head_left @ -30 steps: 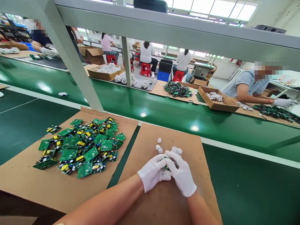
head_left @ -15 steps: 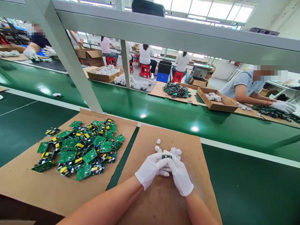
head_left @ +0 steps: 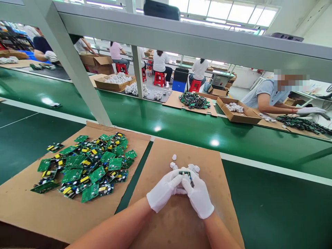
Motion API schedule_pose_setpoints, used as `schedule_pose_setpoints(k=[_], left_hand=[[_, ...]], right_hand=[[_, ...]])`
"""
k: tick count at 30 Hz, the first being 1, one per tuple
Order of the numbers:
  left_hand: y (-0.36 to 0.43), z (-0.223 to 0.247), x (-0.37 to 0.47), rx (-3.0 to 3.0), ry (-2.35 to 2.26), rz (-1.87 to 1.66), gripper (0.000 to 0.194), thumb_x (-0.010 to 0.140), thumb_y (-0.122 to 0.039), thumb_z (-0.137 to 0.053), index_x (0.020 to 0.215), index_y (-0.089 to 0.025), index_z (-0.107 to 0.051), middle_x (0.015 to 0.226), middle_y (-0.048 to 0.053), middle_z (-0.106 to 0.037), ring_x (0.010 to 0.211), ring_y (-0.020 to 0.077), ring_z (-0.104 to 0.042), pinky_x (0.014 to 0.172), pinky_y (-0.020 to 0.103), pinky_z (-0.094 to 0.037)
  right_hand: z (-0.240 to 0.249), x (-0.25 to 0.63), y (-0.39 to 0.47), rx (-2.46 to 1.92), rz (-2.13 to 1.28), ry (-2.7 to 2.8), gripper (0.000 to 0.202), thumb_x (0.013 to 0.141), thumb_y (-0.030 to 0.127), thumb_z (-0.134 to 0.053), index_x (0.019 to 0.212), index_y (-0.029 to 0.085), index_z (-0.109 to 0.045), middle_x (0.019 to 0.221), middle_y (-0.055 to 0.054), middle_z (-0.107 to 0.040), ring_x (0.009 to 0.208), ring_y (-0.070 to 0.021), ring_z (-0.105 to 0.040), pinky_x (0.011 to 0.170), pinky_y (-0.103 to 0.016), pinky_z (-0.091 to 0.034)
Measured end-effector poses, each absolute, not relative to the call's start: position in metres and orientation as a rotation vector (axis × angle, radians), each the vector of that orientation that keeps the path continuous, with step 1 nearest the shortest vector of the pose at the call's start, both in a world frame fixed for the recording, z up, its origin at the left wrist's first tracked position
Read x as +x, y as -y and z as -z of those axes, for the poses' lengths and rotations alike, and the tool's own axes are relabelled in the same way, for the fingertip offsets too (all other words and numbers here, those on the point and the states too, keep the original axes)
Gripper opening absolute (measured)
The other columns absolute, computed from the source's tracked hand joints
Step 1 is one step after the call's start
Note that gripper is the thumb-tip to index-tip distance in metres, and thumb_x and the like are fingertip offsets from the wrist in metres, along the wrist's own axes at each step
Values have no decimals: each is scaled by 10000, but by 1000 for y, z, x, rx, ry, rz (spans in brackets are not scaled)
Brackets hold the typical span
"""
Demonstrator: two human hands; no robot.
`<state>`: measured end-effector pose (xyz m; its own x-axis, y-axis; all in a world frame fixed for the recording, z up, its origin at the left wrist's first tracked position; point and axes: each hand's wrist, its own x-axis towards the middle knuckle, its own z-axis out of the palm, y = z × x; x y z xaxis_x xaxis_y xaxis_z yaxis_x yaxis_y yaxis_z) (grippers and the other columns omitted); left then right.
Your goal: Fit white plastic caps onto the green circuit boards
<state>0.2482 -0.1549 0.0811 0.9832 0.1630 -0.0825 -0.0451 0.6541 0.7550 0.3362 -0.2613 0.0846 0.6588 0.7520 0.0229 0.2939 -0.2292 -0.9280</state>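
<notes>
Circuit board (head_left: 185,173) | left hand (head_left: 164,190), right hand (head_left: 199,195) grip closed around it | cardboard sheet (head_left: 181,221)

Both white-gloved hands meet over the middle of a cardboard sheet (head_left: 181,221), the left hand (head_left: 163,190) and right hand (head_left: 198,195) pressed together around a small green circuit board (head_left: 186,174) held at the fingertips. A few small white pieces (head_left: 175,162) lie just beyond them, toward the sheet's far edge. On a second cardboard sheet (head_left: 31,211) to the left sits a heap of green circuit boards (head_left: 85,166). Past both sheets' far edges runs a green conveyor belt (head_left: 181,128), where a person in a grey shirt (head_left: 261,93) works.
</notes>
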Motion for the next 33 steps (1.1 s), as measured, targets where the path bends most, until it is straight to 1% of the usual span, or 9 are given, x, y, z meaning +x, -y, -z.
schedule_pose_setpoints(k=[5, 9, 11, 14, 17, 20, 26, 31, 33], left_hand=[[154, -79, 250, 829, -197, -101, 384, 784, -422, -616, 1055, -150, -609, 927, 99, -631, 753, 148, -607, 710, 283, -496], [156, -81, 250, 893, -264, -115, 389, 759, -443, -639, 1004, -145, -595, 864, 80, -623, 723, 141, -609, 657, 257, -499], [157, -82, 250, 938, -314, -156, 347, 744, -417, -665, 935, -137, -593, 785, 50, -599, 683, 123, -594, 616, 230, -493], [158, -81, 251, 866, -285, -157, 291, 755, -401, -659, 844, -136, -579, 683, -4, -525, 584, 69, -534, 558, 184, -463], [158, -81, 252, 774, -260, -126, 362, 757, -468, -636, 914, -147, -578, 731, 15, -560, 623, 93, -574, 586, 208, -481], [158, -81, 252, 717, -252, -104, 430, 738, -497, -643, 980, -148, -576, 800, 55, -608, 678, 123, -607, 602, 223, -487], [156, -82, 251, 736, -239, -84, 362, 765, -423, -647, 994, -149, -587, 867, 85, -637, 715, 128, -620, 636, 227, -493], [155, -81, 250, 749, -210, -108, 288, 805, -380, -608, 970, -145, -587, 861, 74, -616, 728, 130, -605, 675, 265, -510], [155, -83, 250, 747, -189, -114, 276, 809, -375, -603, 957, -143, -591, 882, 73, -604, 770, 141, -600, 709, 287, -514]], right_hand=[[-91, 338, 262, -1550, -779, 790, 445, 904, 504, -371, 1206, 259, -588, 1288, -18, -566, 1207, -218, -495, 1039, -381, -384], [-89, 338, 262, -1673, -636, 801, 398, 858, 509, -481, 1104, 256, -666, 1220, -24, -618, 1241, -238, -451, 1118, -406, -251], [-87, 338, 262, -1647, -656, 800, 420, 865, 524, -458, 1120, 258, -658, 1227, -19, -613, 1262, -238, -425, 1133, -413, -205], [-86, 339, 262, -1528, -769, 761, 443, 899, 519, -388, 1192, 270, -607, 1274, -8, -577, 1256, -225, -435, 1109, -401, -268], [-88, 339, 261, -1559, -763, 750, 400, 882, 487, -456, 1167, 261, -624, 1249, -22, -597, 1213, -225, -482, 1066, -382, -348], [-89, 340, 261, -1572, -736, 781, 389, 885, 489, -449, 1132, 259, -643, 1232, -25, -610, 1191, -216, -504, 1059, -368, -361], [-86, 344, 264, -1773, -602, 843, 397, 861, 494, -478, 1119, 246, -648, 1199, -30, -630, 1231, -229, -463, 1062, -370, -349], [-85, 340, 263, -1833, -568, 917, 407, 840, 447, -513, 1178, 240, -604, 1156, -37, -651, 1106, -236, -557, 982, -363, -429], [-84, 339, 263, -1895, -494, 964, 381, 830, 407, -542, 1170, 249, -606, 1151, -38, -652, 1109, -241, -552, 1008, -382, -398]])
